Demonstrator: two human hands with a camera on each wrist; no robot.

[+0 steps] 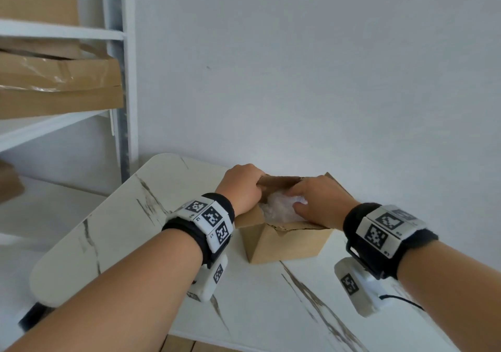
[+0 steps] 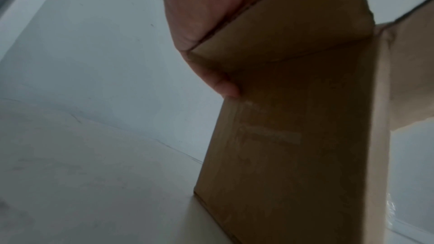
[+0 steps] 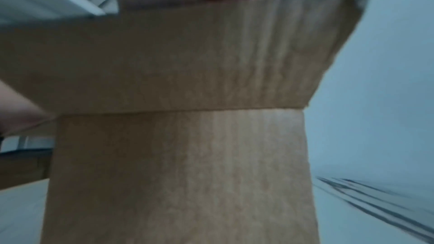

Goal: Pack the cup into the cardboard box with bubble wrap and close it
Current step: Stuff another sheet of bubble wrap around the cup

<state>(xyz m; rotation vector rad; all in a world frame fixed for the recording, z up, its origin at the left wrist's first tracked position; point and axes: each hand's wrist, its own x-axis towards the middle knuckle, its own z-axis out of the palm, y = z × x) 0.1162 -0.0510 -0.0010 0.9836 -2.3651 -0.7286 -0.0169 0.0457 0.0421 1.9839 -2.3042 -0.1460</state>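
Observation:
A small brown cardboard box stands open on the white marble-look table. Crumpled bubble wrap fills its inside; no cup shows, and I cannot tell whether it is within the wrap. My left hand grips the box's far-left flap, fingers curled over its edge. In the left wrist view the thumb lies against the box wall. My right hand reaches into the box from the right, thumb and fingers curved round the bubble wrap. The right wrist view shows the box side and a near flap folded outward.
A white shelf unit stands at the left and holds larger cardboard boxes. A plain wall rises just behind the table. The table's rounded left end and near edge lie close to my forearms.

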